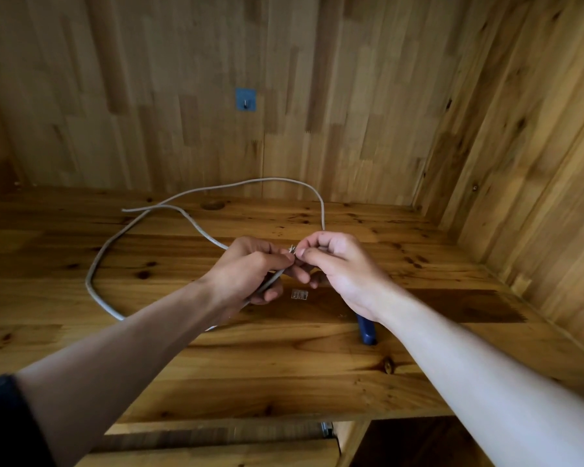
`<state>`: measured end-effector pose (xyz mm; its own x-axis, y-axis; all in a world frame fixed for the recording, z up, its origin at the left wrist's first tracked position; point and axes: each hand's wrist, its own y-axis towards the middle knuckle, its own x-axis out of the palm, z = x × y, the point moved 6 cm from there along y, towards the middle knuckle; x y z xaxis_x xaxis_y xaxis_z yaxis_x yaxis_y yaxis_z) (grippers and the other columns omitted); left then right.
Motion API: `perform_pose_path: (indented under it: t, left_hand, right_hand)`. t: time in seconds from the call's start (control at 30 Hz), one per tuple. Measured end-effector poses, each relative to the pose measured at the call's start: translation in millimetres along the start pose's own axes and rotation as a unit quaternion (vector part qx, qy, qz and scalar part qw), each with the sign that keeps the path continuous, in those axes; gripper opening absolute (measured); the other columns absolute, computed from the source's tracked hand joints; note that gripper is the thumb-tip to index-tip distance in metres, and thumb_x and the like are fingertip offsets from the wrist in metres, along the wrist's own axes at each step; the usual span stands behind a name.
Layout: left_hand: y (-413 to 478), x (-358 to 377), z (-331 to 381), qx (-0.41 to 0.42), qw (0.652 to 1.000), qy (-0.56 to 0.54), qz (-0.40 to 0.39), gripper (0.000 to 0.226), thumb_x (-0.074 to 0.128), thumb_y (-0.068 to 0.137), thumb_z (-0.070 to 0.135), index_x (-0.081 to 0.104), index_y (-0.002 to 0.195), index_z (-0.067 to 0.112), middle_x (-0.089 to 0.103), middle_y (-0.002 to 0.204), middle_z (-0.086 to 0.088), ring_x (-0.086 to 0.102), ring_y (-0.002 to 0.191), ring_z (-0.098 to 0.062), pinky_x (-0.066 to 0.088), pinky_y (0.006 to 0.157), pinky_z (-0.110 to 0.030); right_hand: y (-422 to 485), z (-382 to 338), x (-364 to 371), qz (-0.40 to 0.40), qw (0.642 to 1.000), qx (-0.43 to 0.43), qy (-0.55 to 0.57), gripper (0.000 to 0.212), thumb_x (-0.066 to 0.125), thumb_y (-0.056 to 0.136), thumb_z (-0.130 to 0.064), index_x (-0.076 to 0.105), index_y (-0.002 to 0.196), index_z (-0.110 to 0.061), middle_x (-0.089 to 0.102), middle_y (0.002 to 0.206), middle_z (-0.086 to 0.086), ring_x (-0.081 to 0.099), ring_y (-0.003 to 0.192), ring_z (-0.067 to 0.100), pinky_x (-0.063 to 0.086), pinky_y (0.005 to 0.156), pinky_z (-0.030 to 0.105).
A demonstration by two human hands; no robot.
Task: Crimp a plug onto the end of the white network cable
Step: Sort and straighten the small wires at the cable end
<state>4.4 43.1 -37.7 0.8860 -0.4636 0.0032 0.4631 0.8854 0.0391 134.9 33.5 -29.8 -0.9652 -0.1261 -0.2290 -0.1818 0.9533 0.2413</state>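
Note:
The white network cable loops over the wooden desk and rises into my left hand, which grips it near its end. My right hand pinches the short bared wires that stick out of the cable end between both hands' fingertips. Two clear plugs lie on the desk just below my hands. A blue tool handle shows under my right wrist; the tool's other parts are hidden by the arm.
Wooden walls close the desk at the back and right. A blue hook plate is fixed on the back wall. The cable's other end lies at the back left. A drawer rail shows below the front edge.

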Motion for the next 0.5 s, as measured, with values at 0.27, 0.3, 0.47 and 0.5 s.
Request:
perform_pose_path:
  t: [0.27, 0.3, 0.47, 0.5]
  left_hand:
    - [0.3, 1.4, 2.9, -0.008, 1.0, 0.015, 0.006, 0.02, 0.053, 0.093, 0.005, 0.068, 0.082, -0.004, 0.072, 0.08, -0.016, 0.039, 0.036, -0.012, 0.022, 0.036, -0.015]
    - [-0.5, 1.7, 2.8, -0.012, 1.0, 0.009, 0.001, 0.02, 0.053, 0.093, 0.005, 0.067, 0.083, -0.004, 0.072, 0.081, -0.016, 0.038, 0.036, -0.012, 0.022, 0.037, -0.016]
    - [-6.0, 4.2, 3.2, -0.012, 0.999, 0.036, -0.011, 0.026, 0.05, 0.097, 0.012, 0.066, 0.083, -0.003, 0.07, 0.071, -0.011, 0.033, 0.035, -0.01, 0.021, 0.039, -0.019]
    - [-6.2, 4.4, 5.1, -0.001, 0.998, 0.062, -0.001, 0.026, 0.05, 0.098, 0.014, 0.065, 0.084, -0.003, 0.07, 0.072, -0.013, 0.033, 0.034, -0.01, 0.022, 0.039, -0.019]
  right_hand:
    - [-0.8, -2.3, 4.8, -0.028, 0.999, 0.018, 0.0, 0.019, 0.047, 0.1, -0.011, 0.058, 0.085, -0.013, 0.062, 0.059, -0.005, 0.057, 0.061, 0.009, 0.046, 0.054, 0.025]
    - [-1.0, -2.3, 5.2, -0.033, 0.999, 0.022, 0.0, 0.019, 0.046, 0.101, -0.011, 0.058, 0.086, -0.013, 0.062, 0.059, -0.005, 0.057, 0.061, 0.008, 0.046, 0.054, 0.025]
    - [-2.5, -1.7, 3.0, -0.03, 0.999, 0.027, -0.02, 0.02, 0.045, 0.101, -0.009, 0.058, 0.087, -0.011, 0.066, 0.064, 0.0, 0.061, 0.065, 0.014, 0.046, 0.055, 0.025]
    - [-2.8, -0.5, 2.0, -0.021, 0.999, 0.028, -0.027, 0.019, 0.046, 0.101, -0.009, 0.06, 0.087, -0.011, 0.066, 0.066, 0.003, 0.061, 0.066, 0.016, 0.047, 0.055, 0.025]
